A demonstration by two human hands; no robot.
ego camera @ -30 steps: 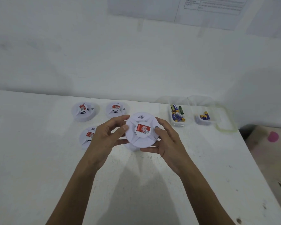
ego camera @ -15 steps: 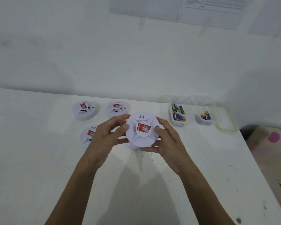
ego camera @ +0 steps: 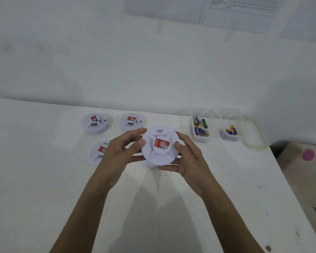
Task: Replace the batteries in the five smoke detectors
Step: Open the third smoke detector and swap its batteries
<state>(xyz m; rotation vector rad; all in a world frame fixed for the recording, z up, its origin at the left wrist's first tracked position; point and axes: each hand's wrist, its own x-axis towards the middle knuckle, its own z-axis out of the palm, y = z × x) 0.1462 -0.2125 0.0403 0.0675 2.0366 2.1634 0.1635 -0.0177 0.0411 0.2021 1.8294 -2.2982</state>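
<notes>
With three other detectors [ego camera: 96, 124] lying on the tabletop [ego camera: 44, 179] at left, the left hand [ego camera: 117, 156] and right hand [ego camera: 192, 161] are gripping a smoke detector [ego camera: 160, 146] by its rim with curled fingers [ego camera: 133, 132], held just above the surface, likely readying a twist to open it before reaching right for the batteries [ego camera: 199, 129].

A red label [ego camera: 162, 143] with a white circle logo and a QR code [ego camera: 165, 148] on the held smoke detector [ego camera: 153, 157], a sound-wave sign [ego camera: 159, 131] moulded above; wall sheet [ego camera: 244, 6] print illegible
</notes>
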